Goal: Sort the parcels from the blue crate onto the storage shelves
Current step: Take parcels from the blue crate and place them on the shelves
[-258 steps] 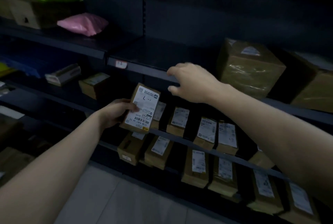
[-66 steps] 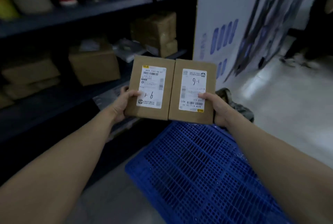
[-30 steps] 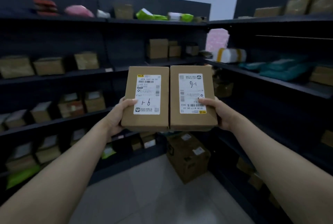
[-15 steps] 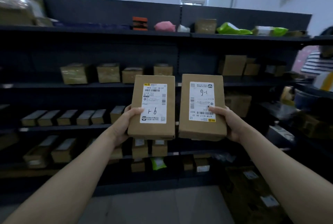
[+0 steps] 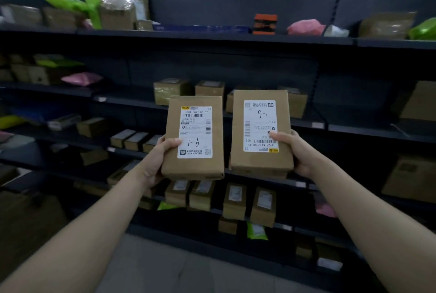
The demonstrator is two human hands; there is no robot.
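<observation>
I hold two flat brown cardboard parcels upright in front of dark storage shelves [image 5: 236, 38]. My left hand [image 5: 158, 158] grips the left parcel [image 5: 195, 170] by its lower left edge, thumb on its white label. My right hand [image 5: 297, 151] grips the right parcel [image 5: 259, 163] by its lower right edge, thumb on its label, which is upside down. A small gap separates the two parcels. The blue crate is out of view.
Shelves run across the whole view, stocked with small brown boxes [image 5: 233, 200] on lower levels, larger boxes [image 5: 169, 90] mid-level, and pink [image 5: 304, 27] and green bags [image 5: 70, 3] on top. A large carton [image 5: 410, 177] sits at right. Grey floor [image 5: 165, 269] lies below.
My view has swung left along the shelves. The two parcels have drifted slightly apart, the right one now held a little higher. Both hands keep their hold.
</observation>
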